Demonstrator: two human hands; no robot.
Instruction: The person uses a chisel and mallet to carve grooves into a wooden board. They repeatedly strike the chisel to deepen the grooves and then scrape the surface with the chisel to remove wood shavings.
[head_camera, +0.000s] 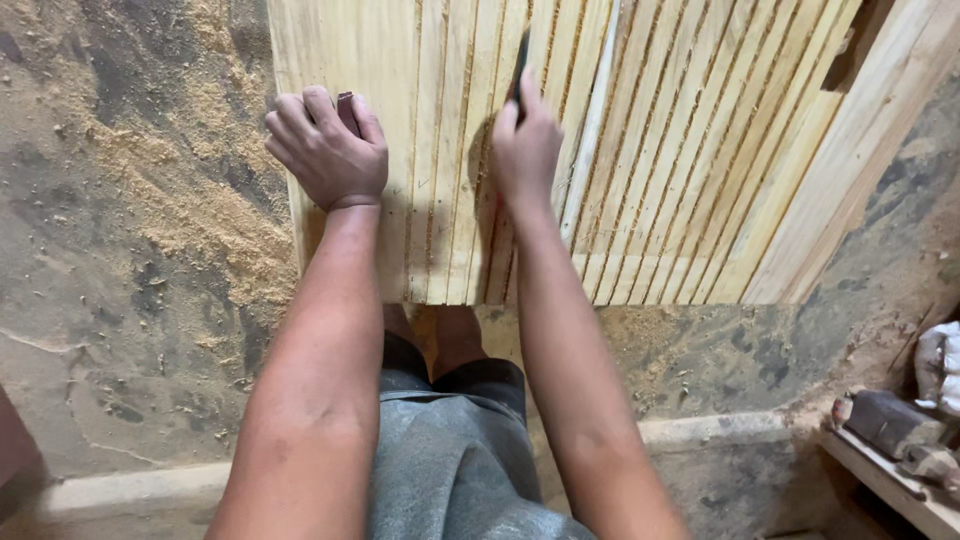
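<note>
Two hands on the slats, each with a small dark tool.

At 10 o'clock my left hand (325, 150) is fisted on a dark block (347, 110) at the left edge of the slats (700, 150); a push off that edge would drop it into the sawdust (200, 210) on the floor (110, 350). Past 12 o'clock my right hand (525, 150) pinches a thin dark tool (520, 65), fingers closed, its tip in a groove; I cannot tell what kind. Too much lean, I judge, and it skips and scores a slat. At 4 o'clock clutter sits on a shelf (900, 485).
</note>
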